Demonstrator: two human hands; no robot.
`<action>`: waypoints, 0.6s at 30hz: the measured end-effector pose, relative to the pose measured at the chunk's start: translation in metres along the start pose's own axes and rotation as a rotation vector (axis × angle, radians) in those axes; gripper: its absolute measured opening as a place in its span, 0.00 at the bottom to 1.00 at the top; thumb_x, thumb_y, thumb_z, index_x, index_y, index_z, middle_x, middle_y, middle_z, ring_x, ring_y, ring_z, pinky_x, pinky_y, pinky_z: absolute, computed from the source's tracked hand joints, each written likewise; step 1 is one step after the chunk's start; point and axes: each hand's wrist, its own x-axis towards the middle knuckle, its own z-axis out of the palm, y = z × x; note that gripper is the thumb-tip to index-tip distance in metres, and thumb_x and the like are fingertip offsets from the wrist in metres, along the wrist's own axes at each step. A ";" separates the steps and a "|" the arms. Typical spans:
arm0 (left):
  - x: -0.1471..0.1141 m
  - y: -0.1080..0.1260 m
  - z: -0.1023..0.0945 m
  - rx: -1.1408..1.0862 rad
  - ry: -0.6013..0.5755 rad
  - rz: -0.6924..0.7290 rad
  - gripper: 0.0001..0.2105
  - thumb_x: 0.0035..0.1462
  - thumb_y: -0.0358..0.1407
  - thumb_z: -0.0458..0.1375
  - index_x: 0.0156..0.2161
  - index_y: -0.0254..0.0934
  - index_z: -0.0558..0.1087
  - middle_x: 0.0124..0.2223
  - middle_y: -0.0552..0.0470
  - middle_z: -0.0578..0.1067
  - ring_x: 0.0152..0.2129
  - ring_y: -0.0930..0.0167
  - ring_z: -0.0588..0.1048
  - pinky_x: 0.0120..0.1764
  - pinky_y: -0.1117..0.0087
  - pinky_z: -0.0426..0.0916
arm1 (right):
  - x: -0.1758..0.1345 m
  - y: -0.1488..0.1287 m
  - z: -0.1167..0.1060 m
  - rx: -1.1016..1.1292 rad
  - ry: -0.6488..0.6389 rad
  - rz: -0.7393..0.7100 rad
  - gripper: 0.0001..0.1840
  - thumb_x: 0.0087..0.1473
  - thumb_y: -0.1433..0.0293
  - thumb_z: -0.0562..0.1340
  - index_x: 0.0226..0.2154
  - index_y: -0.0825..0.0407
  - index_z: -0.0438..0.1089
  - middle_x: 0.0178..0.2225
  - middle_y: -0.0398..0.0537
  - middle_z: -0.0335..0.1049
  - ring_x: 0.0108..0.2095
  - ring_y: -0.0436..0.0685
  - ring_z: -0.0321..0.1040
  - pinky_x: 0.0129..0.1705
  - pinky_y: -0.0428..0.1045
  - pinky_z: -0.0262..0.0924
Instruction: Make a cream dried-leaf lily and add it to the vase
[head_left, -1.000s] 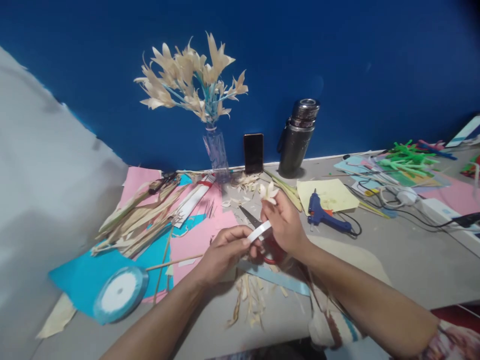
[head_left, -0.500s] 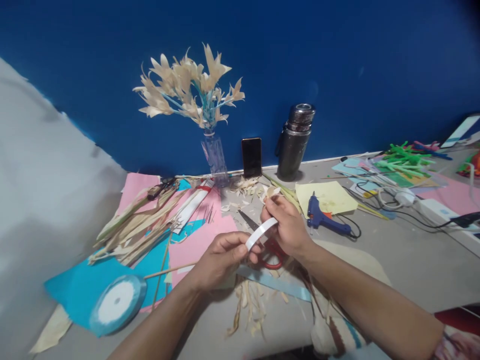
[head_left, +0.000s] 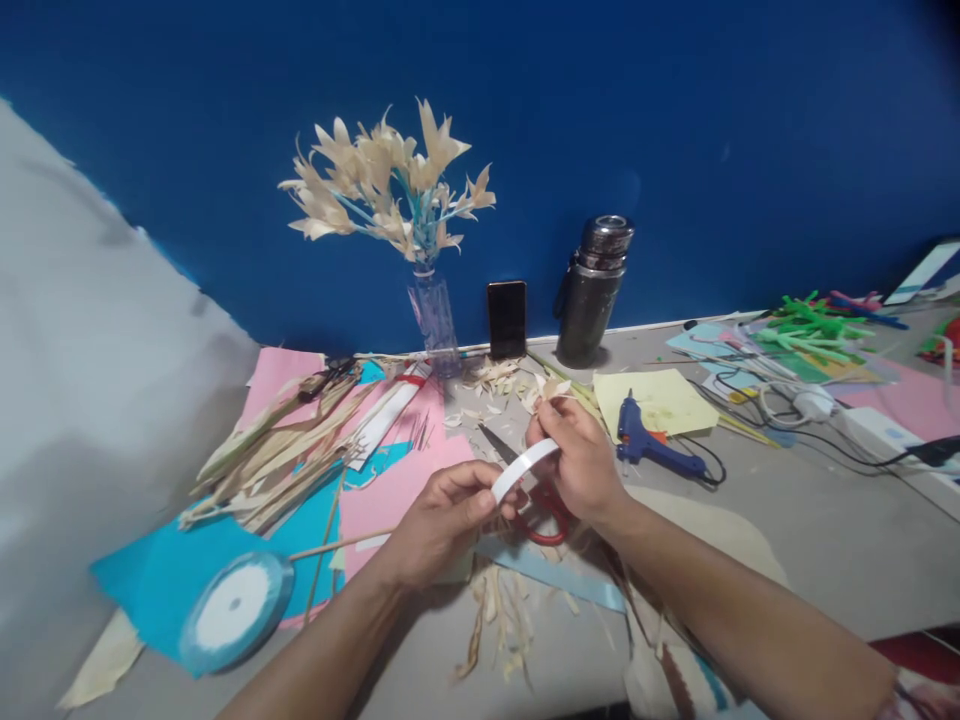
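Note:
A shiny pale ribbon [head_left: 526, 466] arches between my two hands. My left hand [head_left: 450, 515] pinches its near end between thumb and fingers. My right hand [head_left: 583, 462] is closed on the other end and on a small cream husk flower [head_left: 547, 388], whose petals poke out above the fingers. Below the hands lie scissors [head_left: 551, 533] with red handles, their blades partly hidden. A light-blue ribbon strip [head_left: 562, 578] and dry husk scraps [head_left: 491, 610] are on the table under my wrists.
At left are a ribbon spool [head_left: 236, 605], blue and pink sheets and dry husks [head_left: 285, 455]. Behind stand a bottle of husk flowers [head_left: 435, 315], a phone [head_left: 507, 320] and a flask [head_left: 594, 290]. A blue glue gun [head_left: 652, 445] and cables lie to the right.
The view has tilted slightly, so the background sits a little lower and further right. My hands keep the same grip on the ribbon and flower, with hardly any movement.

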 end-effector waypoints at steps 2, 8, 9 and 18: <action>-0.001 0.001 0.001 0.022 -0.010 -0.028 0.11 0.52 0.41 0.69 0.34 0.33 0.80 0.32 0.48 0.77 0.30 0.69 0.74 0.37 0.68 0.67 | -0.003 0.000 0.000 -0.040 0.006 -0.035 0.19 0.60 0.51 0.62 0.29 0.48 0.62 0.19 0.38 0.64 0.17 0.49 0.57 0.19 0.45 0.51; -0.003 -0.001 0.002 0.166 0.005 -0.016 0.15 0.52 0.45 0.68 0.35 0.33 0.80 0.31 0.47 0.77 0.31 0.68 0.75 0.37 0.67 0.67 | -0.015 -0.005 0.000 -0.161 -0.083 -0.151 0.16 0.62 0.54 0.61 0.32 0.48 0.63 0.22 0.39 0.67 0.21 0.51 0.62 0.24 0.46 0.57; -0.003 -0.001 0.001 0.145 0.007 -0.006 0.13 0.52 0.44 0.68 0.34 0.33 0.80 0.31 0.47 0.77 0.31 0.68 0.75 0.38 0.67 0.67 | -0.013 -0.005 0.000 -0.139 -0.100 -0.139 0.16 0.62 0.54 0.60 0.32 0.48 0.63 0.22 0.40 0.68 0.22 0.51 0.63 0.25 0.46 0.58; 0.001 0.001 0.001 -0.051 -0.053 0.026 0.08 0.53 0.38 0.68 0.34 0.36 0.79 0.42 0.47 0.76 0.36 0.69 0.74 0.40 0.67 0.68 | 0.004 0.007 0.002 0.207 -0.022 0.088 0.19 0.56 0.53 0.65 0.29 0.49 0.61 0.18 0.35 0.61 0.15 0.47 0.54 0.18 0.44 0.49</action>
